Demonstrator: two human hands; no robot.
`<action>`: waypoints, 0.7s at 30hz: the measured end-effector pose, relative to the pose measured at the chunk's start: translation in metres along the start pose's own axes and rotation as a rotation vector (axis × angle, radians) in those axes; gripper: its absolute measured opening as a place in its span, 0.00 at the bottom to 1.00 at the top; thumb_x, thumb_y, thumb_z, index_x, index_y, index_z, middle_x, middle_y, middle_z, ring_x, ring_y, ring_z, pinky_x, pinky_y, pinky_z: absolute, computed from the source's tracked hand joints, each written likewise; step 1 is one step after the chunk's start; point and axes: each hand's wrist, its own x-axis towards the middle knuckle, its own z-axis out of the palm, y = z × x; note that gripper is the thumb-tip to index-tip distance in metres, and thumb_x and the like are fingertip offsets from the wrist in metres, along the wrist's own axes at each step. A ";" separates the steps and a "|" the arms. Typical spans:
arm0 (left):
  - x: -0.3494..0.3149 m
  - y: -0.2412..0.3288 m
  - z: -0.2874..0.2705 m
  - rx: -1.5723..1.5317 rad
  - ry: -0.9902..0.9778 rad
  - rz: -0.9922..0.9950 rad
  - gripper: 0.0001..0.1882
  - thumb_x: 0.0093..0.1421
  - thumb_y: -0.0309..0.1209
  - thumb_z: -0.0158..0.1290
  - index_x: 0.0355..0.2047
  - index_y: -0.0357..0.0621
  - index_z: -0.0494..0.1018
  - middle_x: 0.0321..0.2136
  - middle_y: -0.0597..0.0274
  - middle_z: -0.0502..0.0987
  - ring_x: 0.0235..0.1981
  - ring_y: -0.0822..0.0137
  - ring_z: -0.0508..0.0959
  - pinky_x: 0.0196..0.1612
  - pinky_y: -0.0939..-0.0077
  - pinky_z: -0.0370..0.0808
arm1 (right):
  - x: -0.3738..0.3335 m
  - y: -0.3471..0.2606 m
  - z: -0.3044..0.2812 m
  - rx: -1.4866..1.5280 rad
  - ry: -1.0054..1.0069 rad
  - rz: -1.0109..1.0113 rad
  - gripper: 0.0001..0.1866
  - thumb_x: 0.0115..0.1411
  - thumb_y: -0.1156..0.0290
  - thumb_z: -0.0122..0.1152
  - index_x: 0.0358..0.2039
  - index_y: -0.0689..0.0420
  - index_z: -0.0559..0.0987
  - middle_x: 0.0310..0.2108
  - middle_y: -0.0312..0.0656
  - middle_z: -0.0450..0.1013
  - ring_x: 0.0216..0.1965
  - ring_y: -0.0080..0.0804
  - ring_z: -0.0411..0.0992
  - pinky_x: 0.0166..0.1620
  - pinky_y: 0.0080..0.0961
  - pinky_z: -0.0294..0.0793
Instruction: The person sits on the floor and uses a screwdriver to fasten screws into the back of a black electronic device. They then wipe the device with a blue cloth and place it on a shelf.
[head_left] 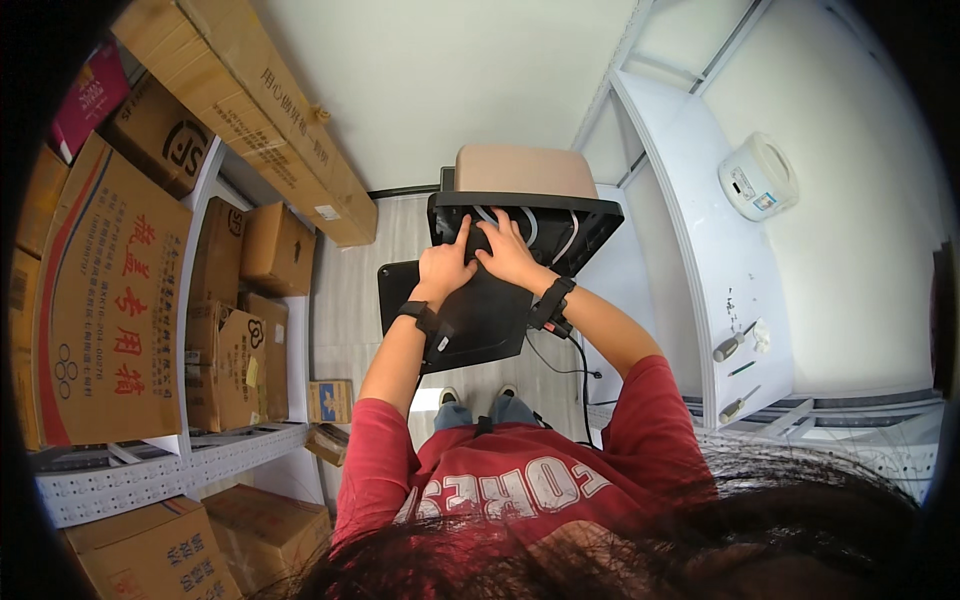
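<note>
An appliance with a beige rounded cover (524,171) and a black frame (600,212) stands ahead of me, its underside exposed. Pale tubes (568,236) curve inside the black housing. My left hand (445,265) reaches to the housing's left part, index finger stretched out and thumb apart. Beside it, my right hand (512,258) has its fingers extended into the housing near the tubes. The thumbs come close together. Below my hands lies a flat black panel (470,325); whether it is still joined to the appliance is hidden. Exactly what my fingertips touch cannot be made out.
Left, white racks (245,462) hold several cardboard boxes (115,300); a long carton (260,110) leans by the wall. Right, a white shelf (680,190) bears a white rounded appliance (758,178), two screwdrivers (730,348) and small screws. A black cable (586,390) hangs by my right arm.
</note>
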 end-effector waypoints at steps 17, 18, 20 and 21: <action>-0.016 0.007 -0.004 0.050 0.032 0.045 0.50 0.49 0.44 0.57 0.68 0.51 0.41 0.18 0.51 0.77 0.21 0.51 0.78 0.26 0.59 0.76 | -0.025 0.007 -0.020 0.041 -0.032 0.056 0.26 0.54 0.69 0.62 0.52 0.61 0.68 0.63 0.58 0.47 0.58 0.61 0.58 0.57 0.43 0.66; -0.017 0.010 -0.004 0.036 0.047 0.061 0.50 0.49 0.44 0.57 0.68 0.50 0.43 0.18 0.50 0.77 0.20 0.50 0.78 0.26 0.58 0.75 | -0.028 0.011 -0.022 0.042 -0.020 0.065 0.26 0.54 0.69 0.62 0.52 0.61 0.68 0.63 0.58 0.47 0.58 0.61 0.58 0.57 0.42 0.66; -0.019 0.016 -0.002 0.024 0.081 0.098 0.45 0.49 0.44 0.57 0.64 0.47 0.50 0.17 0.50 0.76 0.20 0.49 0.78 0.25 0.58 0.75 | -0.034 0.018 -0.025 0.044 0.007 0.084 0.25 0.54 0.69 0.62 0.52 0.61 0.68 0.63 0.58 0.48 0.59 0.61 0.58 0.57 0.42 0.65; -0.022 0.023 -0.003 0.025 0.099 0.120 0.41 0.49 0.45 0.57 0.61 0.45 0.55 0.16 0.50 0.76 0.19 0.49 0.77 0.25 0.58 0.75 | -0.039 0.023 -0.028 0.035 0.018 0.082 0.25 0.55 0.69 0.62 0.52 0.61 0.68 0.63 0.58 0.48 0.58 0.60 0.59 0.56 0.42 0.66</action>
